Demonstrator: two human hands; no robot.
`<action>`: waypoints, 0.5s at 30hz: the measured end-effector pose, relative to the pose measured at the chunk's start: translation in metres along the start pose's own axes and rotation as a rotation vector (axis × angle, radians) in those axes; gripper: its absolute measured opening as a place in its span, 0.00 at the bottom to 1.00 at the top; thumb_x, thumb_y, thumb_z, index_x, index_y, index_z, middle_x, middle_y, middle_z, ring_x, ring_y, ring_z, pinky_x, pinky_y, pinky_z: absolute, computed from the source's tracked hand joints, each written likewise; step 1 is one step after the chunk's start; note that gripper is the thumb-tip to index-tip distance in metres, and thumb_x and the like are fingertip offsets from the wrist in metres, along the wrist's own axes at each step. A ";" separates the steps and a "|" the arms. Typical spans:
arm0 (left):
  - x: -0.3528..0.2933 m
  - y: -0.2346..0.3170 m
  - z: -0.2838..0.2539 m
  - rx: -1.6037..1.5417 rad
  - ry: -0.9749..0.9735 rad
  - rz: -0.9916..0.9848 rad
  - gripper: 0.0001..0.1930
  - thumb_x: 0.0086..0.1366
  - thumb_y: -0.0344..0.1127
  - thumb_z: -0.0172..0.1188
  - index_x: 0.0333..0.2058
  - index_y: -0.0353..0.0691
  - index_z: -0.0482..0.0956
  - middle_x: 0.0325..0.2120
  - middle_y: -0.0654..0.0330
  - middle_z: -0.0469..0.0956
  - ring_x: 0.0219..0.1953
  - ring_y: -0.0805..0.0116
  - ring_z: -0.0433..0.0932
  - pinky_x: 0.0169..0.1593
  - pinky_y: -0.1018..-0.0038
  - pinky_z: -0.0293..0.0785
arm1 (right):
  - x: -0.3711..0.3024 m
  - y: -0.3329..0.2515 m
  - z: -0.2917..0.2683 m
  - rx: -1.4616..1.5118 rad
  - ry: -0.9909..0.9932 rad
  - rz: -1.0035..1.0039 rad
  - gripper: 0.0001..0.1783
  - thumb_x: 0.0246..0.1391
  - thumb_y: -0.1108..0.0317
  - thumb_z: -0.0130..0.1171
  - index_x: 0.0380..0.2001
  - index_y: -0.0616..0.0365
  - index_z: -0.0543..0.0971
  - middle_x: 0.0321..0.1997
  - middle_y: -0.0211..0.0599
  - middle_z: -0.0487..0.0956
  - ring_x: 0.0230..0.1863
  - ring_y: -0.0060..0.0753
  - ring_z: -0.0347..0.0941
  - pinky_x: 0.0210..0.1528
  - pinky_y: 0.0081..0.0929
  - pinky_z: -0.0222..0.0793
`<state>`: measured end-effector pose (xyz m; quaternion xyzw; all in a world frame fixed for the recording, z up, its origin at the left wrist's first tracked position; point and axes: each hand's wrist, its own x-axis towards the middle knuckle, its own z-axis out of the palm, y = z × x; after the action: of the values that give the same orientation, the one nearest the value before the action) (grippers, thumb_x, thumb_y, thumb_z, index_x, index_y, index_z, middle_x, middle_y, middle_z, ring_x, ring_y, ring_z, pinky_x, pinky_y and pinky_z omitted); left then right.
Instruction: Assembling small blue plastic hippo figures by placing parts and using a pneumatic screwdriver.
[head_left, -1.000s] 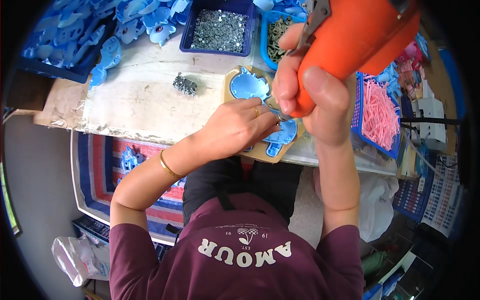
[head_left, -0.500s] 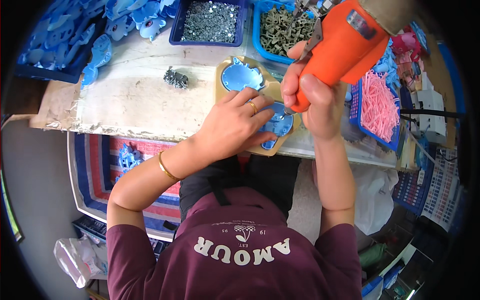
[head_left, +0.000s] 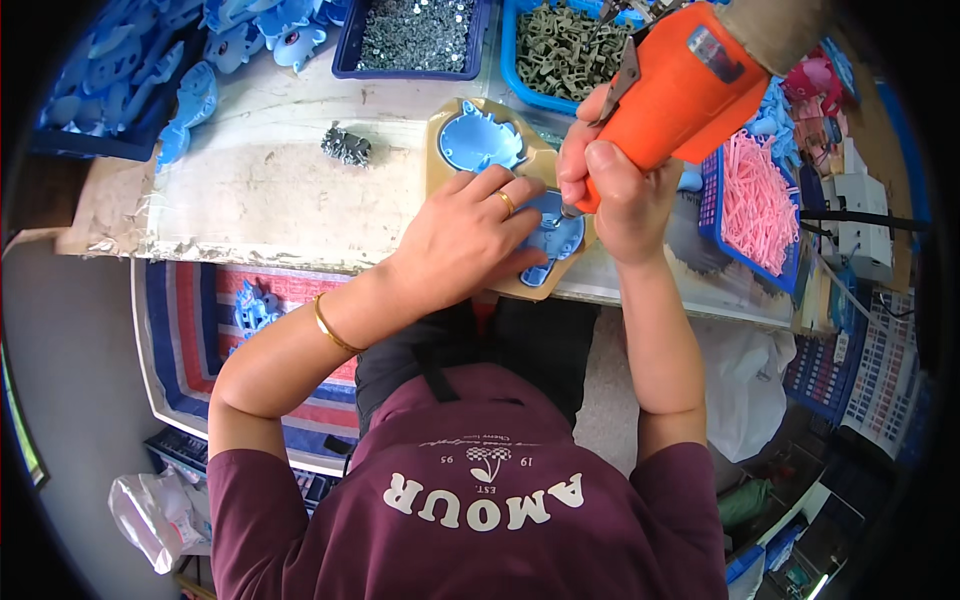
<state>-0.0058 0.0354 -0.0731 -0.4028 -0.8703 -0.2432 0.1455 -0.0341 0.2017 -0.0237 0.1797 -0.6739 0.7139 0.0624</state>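
Observation:
My right hand (head_left: 625, 190) is wrapped around an orange power screwdriver (head_left: 665, 100). The screwdriver slants down to the left, and its tip meets a blue plastic shell (head_left: 563, 237). That shell lies in the near recess of a tan holding block (head_left: 437, 150). Over the shell's left side rests my left hand (head_left: 465, 225), its fingers spread and partly covering shell and block. A second blue shell (head_left: 475, 140) sits in the block's far recess, just beyond my left fingers. Left of the block, a small pile of screws (head_left: 345, 146) lies on the table.
Along the back stand a dark blue tray (head_left: 478, 73) of small metal pieces and a blue bin (head_left: 512, 75) of brownish clips. Blue shells (head_left: 110, 70) fill a crate at far left. At right, a blue basket (head_left: 712, 200) holds pink strips. A striped cloth-lined bin (head_left: 210, 340) is below the table edge.
The screwdriver and my right hand have shifted slightly left, the tip staying at the near shell. My left hand stays on the shell. The whole view has moved a little.

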 end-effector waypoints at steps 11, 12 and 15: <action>-0.004 0.002 -0.005 -0.019 0.050 -0.011 0.17 0.55 0.43 0.67 0.41 0.43 0.79 0.49 0.60 0.75 0.50 0.62 0.72 0.52 0.67 0.70 | 0.015 -0.018 0.000 -0.021 -0.149 -0.076 0.27 0.59 0.58 0.56 0.53 0.68 0.67 0.26 0.37 0.75 0.24 0.24 0.71 0.28 0.20 0.68; -0.007 0.003 -0.007 -0.016 0.055 -0.008 0.17 0.55 0.43 0.67 0.41 0.43 0.79 0.49 0.60 0.75 0.50 0.62 0.72 0.52 0.67 0.70 | 0.019 -0.022 0.004 -0.024 -0.156 -0.179 0.29 0.61 0.57 0.55 0.55 0.69 0.65 0.29 0.38 0.77 0.28 0.25 0.74 0.33 0.21 0.70; -0.020 0.001 -0.015 0.020 0.075 -0.075 0.18 0.56 0.41 0.67 0.44 0.44 0.77 0.52 0.59 0.74 0.52 0.58 0.71 0.54 0.65 0.70 | 0.027 -0.049 0.028 -0.250 0.025 -0.385 0.25 0.66 0.59 0.50 0.57 0.70 0.67 0.39 0.43 0.80 0.37 0.30 0.79 0.43 0.24 0.73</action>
<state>0.0087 0.0150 -0.0695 -0.3592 -0.8810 -0.2548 0.1727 -0.0384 0.1740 0.0323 0.2867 -0.7097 0.6019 0.2276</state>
